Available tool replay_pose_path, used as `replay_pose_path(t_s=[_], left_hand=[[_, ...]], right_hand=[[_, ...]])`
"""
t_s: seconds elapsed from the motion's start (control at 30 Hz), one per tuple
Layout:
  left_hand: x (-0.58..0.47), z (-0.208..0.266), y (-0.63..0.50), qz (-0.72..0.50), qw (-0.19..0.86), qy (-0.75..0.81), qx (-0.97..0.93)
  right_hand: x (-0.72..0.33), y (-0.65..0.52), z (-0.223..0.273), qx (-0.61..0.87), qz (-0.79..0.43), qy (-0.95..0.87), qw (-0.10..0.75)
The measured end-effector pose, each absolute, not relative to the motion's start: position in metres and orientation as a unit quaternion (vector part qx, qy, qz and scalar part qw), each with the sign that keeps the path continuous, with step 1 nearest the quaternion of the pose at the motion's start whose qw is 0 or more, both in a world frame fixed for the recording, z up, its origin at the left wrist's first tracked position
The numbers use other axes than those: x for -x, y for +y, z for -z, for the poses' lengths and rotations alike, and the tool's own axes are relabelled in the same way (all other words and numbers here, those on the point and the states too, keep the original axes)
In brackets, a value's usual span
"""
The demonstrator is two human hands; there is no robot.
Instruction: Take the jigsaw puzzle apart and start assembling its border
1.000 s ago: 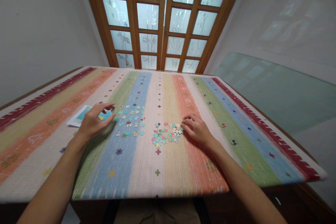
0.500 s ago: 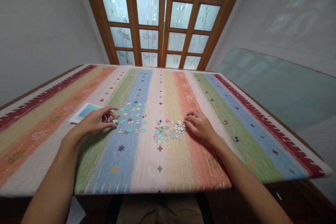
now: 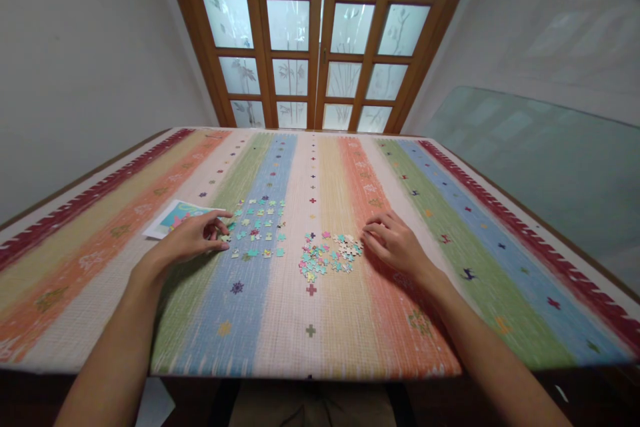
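Observation:
Puzzle pieces point(image 3: 257, 223), mostly turquoise, lie in loose separate rows on the blue stripe. At their left edge, my left hand point(image 3: 203, 233) curves with thumb and index finger apart; a pale puzzle piece point(image 3: 225, 238) shows by its fingertips, apparently on the cloth. A heap of mixed puzzle pieces point(image 3: 315, 260) sits near the middle, some showing pale backs. Just right of this heap rests my right hand point(image 3: 393, 240), fingers drawn together and bent; whatever is between them is hidden. Partly behind my left hand lies a picture card point(image 3: 175, 217) with a turquoise and pink print.
A striped tablecloth point(image 3: 280, 307) covers the wide table. Beyond its far edge stand wooden doors with glass panes point(image 3: 290, 77). A pale greenish panel point(image 3: 540, 147) leans by the right wall. Below the front edge, a white sheet point(image 3: 155, 403) shows at left.
The whole view has shifted slightly, moving the scene right. My left fingers have bent a little at the rows' left edge. My right hand stays by the heap.

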State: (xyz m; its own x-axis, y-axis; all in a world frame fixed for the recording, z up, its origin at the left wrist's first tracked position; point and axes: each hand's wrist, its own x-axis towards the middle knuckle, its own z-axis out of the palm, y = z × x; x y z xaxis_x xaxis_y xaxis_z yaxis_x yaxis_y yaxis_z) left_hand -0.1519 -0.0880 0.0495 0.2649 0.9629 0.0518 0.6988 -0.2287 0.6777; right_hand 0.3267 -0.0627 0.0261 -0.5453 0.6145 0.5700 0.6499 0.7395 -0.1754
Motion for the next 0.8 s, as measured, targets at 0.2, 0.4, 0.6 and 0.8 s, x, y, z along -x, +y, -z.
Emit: replay_pose_path(t_s=[0.2, 0.4, 0.6, 0.8], left_hand=[[0.156, -0.047, -0.087, -0.228, 0.266, 0.572, -0.742], [0.157, -0.049, -0.085, -0.225, 0.227, 0.571, -0.756], [0.158, -0.045, -0.084, -0.218, 0.212, 0.568, -0.765], [0.164, -0.037, -0.08, -0.228, 0.194, 0.561, -0.772]], right_hand=[[-0.327, -0.063, -0.026, 0.358, 0.043, -0.88, 0.308], [-0.335, -0.059, -0.027, 0.389, 0.021, -0.876, 0.283], [-0.34, -0.057, -0.024, 0.404, -0.036, -0.877, 0.258], [-0.336, -0.06, -0.026, 0.383, -0.092, -0.888, 0.237]])
